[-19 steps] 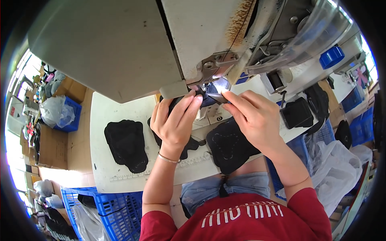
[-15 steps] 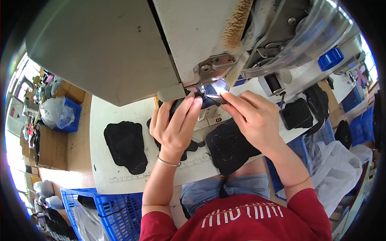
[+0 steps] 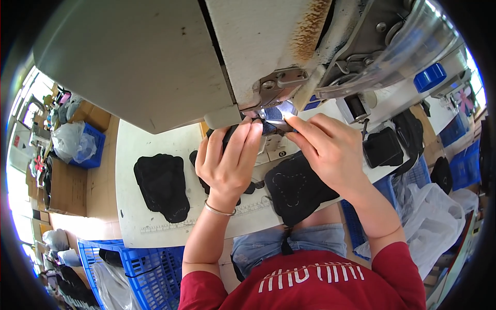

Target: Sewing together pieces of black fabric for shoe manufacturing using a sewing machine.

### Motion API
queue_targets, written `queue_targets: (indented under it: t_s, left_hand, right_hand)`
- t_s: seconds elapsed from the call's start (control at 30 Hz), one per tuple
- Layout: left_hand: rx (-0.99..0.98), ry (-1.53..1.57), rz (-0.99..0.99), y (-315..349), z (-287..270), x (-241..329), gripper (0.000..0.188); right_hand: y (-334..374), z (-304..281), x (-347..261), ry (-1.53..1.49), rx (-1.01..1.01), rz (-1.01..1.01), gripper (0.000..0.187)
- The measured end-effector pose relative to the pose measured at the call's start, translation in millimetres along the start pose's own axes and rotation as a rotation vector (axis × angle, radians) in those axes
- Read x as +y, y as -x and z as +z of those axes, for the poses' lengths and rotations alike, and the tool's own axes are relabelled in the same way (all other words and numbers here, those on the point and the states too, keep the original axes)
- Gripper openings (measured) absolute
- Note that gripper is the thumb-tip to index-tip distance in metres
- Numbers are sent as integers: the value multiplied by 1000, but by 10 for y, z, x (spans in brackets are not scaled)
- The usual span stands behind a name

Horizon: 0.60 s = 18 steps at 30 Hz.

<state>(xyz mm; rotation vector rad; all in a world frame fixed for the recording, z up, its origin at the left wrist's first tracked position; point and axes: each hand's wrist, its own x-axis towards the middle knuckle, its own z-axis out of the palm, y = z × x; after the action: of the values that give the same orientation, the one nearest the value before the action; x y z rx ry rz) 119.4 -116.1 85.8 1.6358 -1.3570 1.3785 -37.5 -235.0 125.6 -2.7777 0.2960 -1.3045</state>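
Note:
Below the head of a sewing machine [image 3: 274,85], both my hands are at a small piece of dark fabric [image 3: 269,129] lit by the machine's lamp. My left hand [image 3: 225,165] has its fingers pressed together on the left part of the fabric, close to the needle area; its thumb is mostly hidden. My right hand [image 3: 330,150] pinches the fabric's right edge between thumb and forefinger, where a pale, shiny edge shows. The needle itself is hard to make out.
Stacked black fabric pieces [image 3: 161,187] lie at left on the white table [image 3: 129,206]. A larger black piece with dashed white marks [image 3: 297,188] lies near the front edge. Blue crates [image 3: 155,274] stand below. A black phone-like slab [image 3: 383,149] rests at right.
My right hand has shifted slightly right and its fingers sit closer on the fabric's edge. The pale, shiny edge between my hands shows less. My left hand stays nearly in place.

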Motion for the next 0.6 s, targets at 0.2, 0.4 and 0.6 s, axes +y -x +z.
queue_targets:
  t_s: [0.2, 0.4, 0.6]
  left_hand:
    - [-33, -102, 12, -46, -59, 93, 18]
    - [-74, -115, -11, -69, -76, 133, 18]
    - [-67, -89, -20, -57, -64, 123, 19]
  right_hand:
    - [-3, 3, 7, -7, 18, -3, 33]
    - [-29, -8, 15, 15, 11, -25, 32]
    - [-42, -17, -19, 34, 13, -25, 32]
